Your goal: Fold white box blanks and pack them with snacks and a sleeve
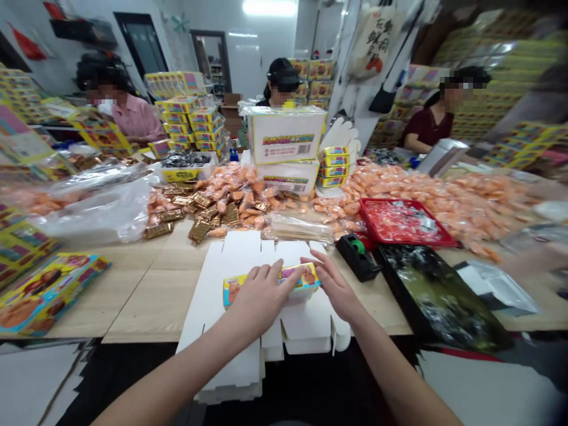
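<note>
Steady the small box [307, 279], lying on the cardboard stack [213, 296], with the left hand [261, 293] across it and the right hand [335, 286], fingers unclenched, at its right end. Press evenly, without denting corners. Cannot tell any clasping by the left hand.

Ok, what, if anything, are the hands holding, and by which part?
A small yellow-and-blue printed cardboard box: left hand across its middle, right hand at its right end; firmness unclear.
</note>
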Available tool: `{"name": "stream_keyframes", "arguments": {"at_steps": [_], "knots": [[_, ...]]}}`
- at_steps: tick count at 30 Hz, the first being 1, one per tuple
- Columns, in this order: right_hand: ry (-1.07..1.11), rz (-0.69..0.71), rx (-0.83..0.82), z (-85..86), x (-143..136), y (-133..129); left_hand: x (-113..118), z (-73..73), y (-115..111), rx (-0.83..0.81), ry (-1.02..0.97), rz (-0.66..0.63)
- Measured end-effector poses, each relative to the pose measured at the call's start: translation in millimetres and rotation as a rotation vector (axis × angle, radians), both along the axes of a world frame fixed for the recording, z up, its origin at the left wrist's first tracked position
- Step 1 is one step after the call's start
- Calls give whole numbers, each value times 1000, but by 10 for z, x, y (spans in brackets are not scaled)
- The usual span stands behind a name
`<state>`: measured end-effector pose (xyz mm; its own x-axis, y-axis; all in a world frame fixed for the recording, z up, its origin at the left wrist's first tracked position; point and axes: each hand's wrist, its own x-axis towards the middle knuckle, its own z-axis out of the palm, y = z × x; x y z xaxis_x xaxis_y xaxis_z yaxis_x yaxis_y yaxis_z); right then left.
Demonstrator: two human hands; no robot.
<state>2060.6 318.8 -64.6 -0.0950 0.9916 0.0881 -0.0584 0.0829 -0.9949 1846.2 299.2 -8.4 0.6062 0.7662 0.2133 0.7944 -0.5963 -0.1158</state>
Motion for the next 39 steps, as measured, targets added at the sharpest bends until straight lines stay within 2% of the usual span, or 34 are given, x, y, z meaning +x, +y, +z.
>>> {"name": "stream_keyframes", "arguments": {"at_steps": [1, 2, 4, 5, 6, 8, 11, 13, 15, 17, 19, 21, 25, 29, 35, 37, 39], "knots": [[-45, -115, 40, -98, 165, 10, -22, -18, -1, 6, 27, -7], [-113, -305, 83, -216, 354, 32, -49, -11, -3, 0, 45, -15], [-307, -773, 130, -476, 760, 111, -77, 59, -6, -26, 72, -18], [-407, -934, 115, -600, 949, 161, -68, 103, -8, -41, 81, -20], [-490, -1009, 85, -708, 1113, 210, -43, 140, -10, -51, 85, -24], [-594, -953, 23, -850, 1341, 291, 29, 169, -16, -57, 81, -11], [-638, -785, 40, -858, 1467, 329, 107, 95, -35, -55, 67, 16], [-567, -710, -13, -761, 1503, 323, 114, 21, -53, -35, 70, 23], [-423, -627, -169, -630, 1563, 343, 102, -25, -70, -9, 74, 23], [-295, -559, -330, -503, 1639, 408, 93, -34, -79, 3, 72, 22], [-224, -526, -405, -410, 1694, 480, 92, -23, -78, 9, 67, 20], [-146, -541, -410, -360, 1693, 501, 92, -15, -73, 26, 60, 12], [31, -652, -249, -401, 1554, 343, 74, -28, -63, 52, 44, -18], [94, -748, -177, -591, 1451, 203, 62, -49, -56, 61, 49, -19], [28, -915, -119, -910, 1381, 197, 78, -64, -74, 65, 32, -17], [5, -975, -106, -912, 1283, 96, 77, -48, -91, 65, -25, -26], [5, -971, -89, -792, 1116, -74, 62, -17, -109, 36, -102, -61]]}}
